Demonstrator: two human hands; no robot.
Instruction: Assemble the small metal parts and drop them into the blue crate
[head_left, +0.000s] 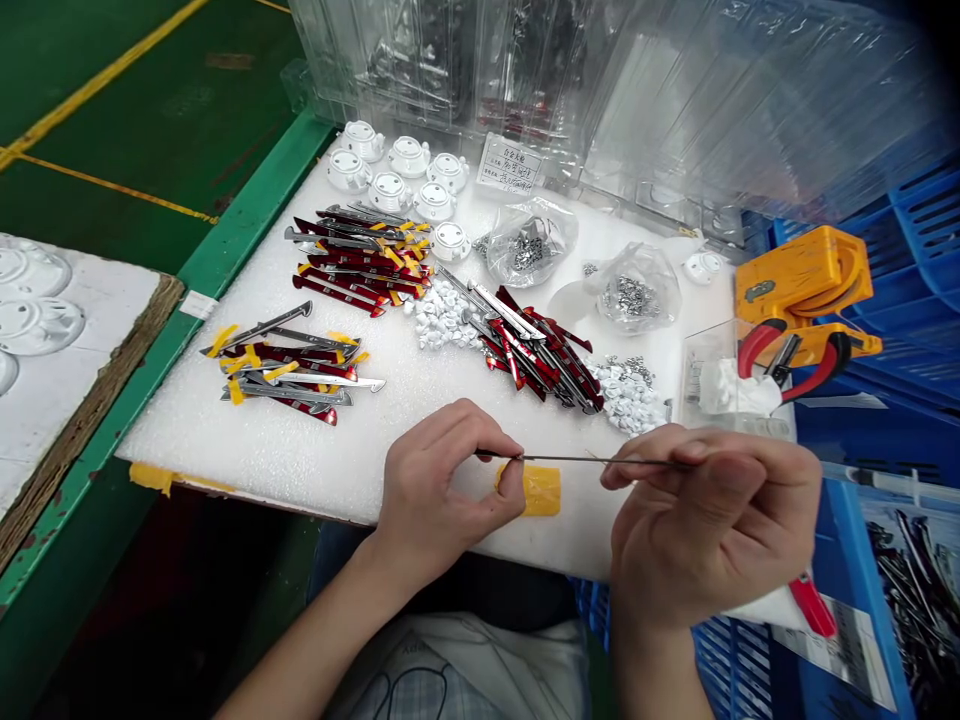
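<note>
A thin dark metal strip [570,459], seen edge-on, stretches between my two hands above the front of the foam-covered table. My left hand [446,480] is closed in a pinch at its left end, where a short dark piece shows by the fingertips. My right hand [712,510] has its fingers closed around the other end. Whether it is one piece or a tool touching a part, I cannot tell. Below lies a yellow tape patch [541,490]. Beyond the hands is a pile of red and silver blade-shaped parts [536,350], beside small white parts [630,395].
More blade-shaped parts with yellow tape [289,365] lie at left, another pile [360,255] behind them. White round parts [390,190] and bags of small metal pieces [525,245] stand at the back. At right are red-handled pliers [817,370], an orange tape dispenser [802,280] and blue crates [862,570].
</note>
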